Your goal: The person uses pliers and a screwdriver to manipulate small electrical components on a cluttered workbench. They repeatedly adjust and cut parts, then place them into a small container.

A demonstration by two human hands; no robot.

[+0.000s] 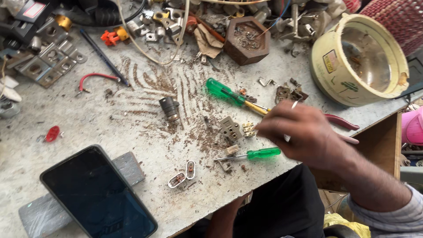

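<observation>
Your right hand (304,134) is reaching in from the right over the workbench (110,119), fingers curled loosely and pointing left; it is blurred, so I cannot tell whether anything is pinched in it. The small cream terminal block (249,129) is lying just off the fingertips, to their left, touching or nearly touching them, with the larger beige socket insert (230,128) just beside it further left. The small green screwdriver (251,154) is lying just below the hand, long axis running left-right, handle toward you and tip pointing left. The larger green-and-yellow screwdriver (233,96) is sitting above, angled down to the right. Your left hand is not showing.
</observation>
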